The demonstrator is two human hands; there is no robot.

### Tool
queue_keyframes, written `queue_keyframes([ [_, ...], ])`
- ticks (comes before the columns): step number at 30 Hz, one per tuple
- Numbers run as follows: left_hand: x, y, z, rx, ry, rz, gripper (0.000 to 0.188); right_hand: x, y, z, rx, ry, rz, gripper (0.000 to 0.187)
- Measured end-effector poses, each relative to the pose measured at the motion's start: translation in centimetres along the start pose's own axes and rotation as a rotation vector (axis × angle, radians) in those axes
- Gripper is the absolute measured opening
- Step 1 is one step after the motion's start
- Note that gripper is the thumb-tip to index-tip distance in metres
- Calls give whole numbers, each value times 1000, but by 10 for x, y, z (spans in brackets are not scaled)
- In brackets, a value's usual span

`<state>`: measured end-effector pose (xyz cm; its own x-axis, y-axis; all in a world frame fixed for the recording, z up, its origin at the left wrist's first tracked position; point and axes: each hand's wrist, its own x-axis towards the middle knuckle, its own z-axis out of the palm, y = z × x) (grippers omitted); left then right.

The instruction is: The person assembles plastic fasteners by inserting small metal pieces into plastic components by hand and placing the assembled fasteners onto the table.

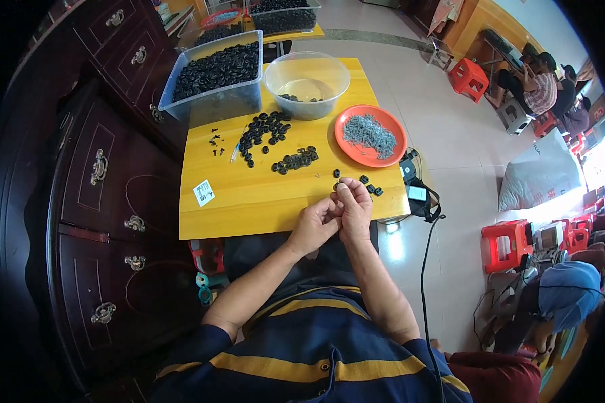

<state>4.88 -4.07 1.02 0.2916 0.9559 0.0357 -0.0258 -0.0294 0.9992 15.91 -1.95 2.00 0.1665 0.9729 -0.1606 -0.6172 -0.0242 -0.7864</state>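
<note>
Both hands meet over the near right part of the yellow table (pixel 249 208). My right hand (pixel 356 211) is closed, thumb against fingers in a pinch. A dark bit shows beside its fingertips; whether it is held or lies behind them I cannot tell. My left hand (pixel 316 223) is curled and touches the right one, its fingertips partly hidden. Just beyond lie a single black oval piece (pixel 337 173) and several more black pieces (pixel 372 189). Farther off are a small group (pixel 296 160) and a larger scatter (pixel 265 131) of similar pieces. An orange-red plate (pixel 341 144) holds thin grey pieces.
At the back stand a clear bin (pixel 249 94) full of black pieces and a transparent bowl (pixel 336 94) with a few. A pen (pixel 234 154), tiny dark bits (pixel 216 141) and a white label (pixel 204 193) lie left. A dark cabinet (pixel 114 168) borders the left; a cable (pixel 423 289) hangs right.
</note>
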Motion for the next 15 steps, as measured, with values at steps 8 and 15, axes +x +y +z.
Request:
queue_keyframes([
  [8,-3,11,-15,-97,44,-8,15,6,7,-6,-145,-23,-37,12],
  [15,7,6,-55,-111,221,33,20,3,3,-12,-264,-111,20,14],
])
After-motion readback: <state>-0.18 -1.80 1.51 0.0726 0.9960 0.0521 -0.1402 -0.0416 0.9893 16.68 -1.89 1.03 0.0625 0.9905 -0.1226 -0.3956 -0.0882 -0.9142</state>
